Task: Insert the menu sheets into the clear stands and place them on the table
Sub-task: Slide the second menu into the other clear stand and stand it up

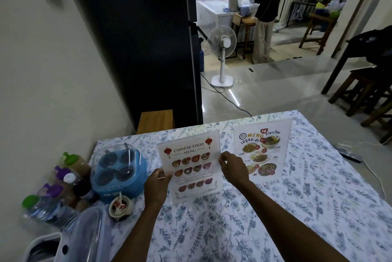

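A clear stand (pixel 192 164) holding the "Chinese Food Menu" sheet stands upright on the floral tablecloth (pixel 275 208). My left hand (pixel 158 185) grips its left edge low down. My right hand (pixel 232 166) pinches its right edge at mid height. To the right and a little farther back, a second clear stand (pixel 262 151) with a colourful Thai menu sheet stands upright on its own, untouched; my right hand partly hides its lower left corner.
A blue condiment caddy (pixel 119 172), several bottles (pixel 63 179), a small ceramic cup (pixel 120 206) and a clear plastic container (pixel 84 238) crowd the table's left side. A cable and a dark device (pixel 350 155) lie at the right edge. A standing fan (pixel 222 53) and a person are beyond.
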